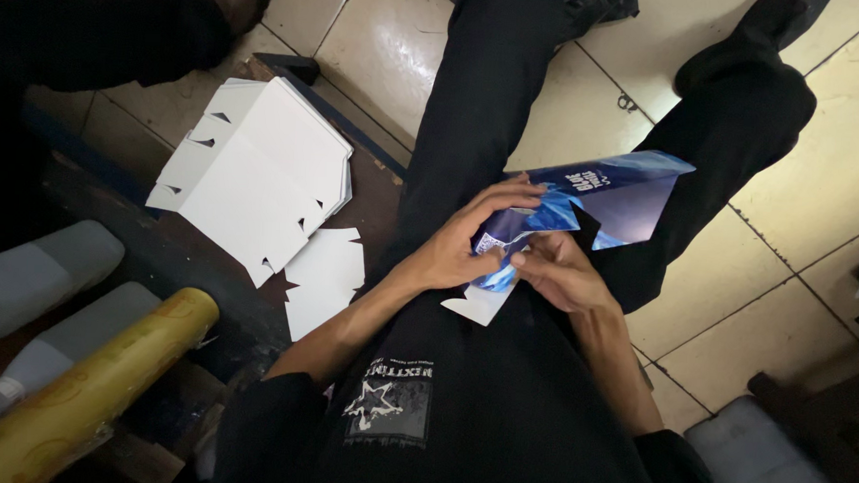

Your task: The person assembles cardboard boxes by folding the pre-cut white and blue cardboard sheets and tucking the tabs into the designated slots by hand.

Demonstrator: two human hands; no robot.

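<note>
The left hand's fingers (504, 198) are spread flat and pressed over the near end of a glossy blue printed cardboard carton blank (586, 205), while the right hand's fingers (530, 260) curl up from below and pinch the same end, thumb on the underside, so both hands are closed on the one piece rather than released. The left hand (458, 252) comes in from about eight o'clock and the right hand (563, 276) from about five o'clock, meeting over the person's lap; the right hand sits a little nearer the fold being worked, the left covers more of the panel. From the fingertips the carton runs away toward two o'clock, its long axis slanting from the lap up to a pointed flap near the far knee, tilted off the black trousers rather than lying flat. A white tab of the carton's unprinted inner face (480, 306) hangs down at about seven o'clock from the grip. Farther out, at roughly ten o'clock and well apart from both hands, a stack of flat white die-cut carton blanks (259, 171) lies on a dark low worktop (159, 249), with one loose white blank (323, 280) just beside it. At eight o'clock lies a yellow roll of film (85, 386), and beyond it pale plastic jugs (32, 277). The cream tiled floor (797, 219) shows to the right.
</note>
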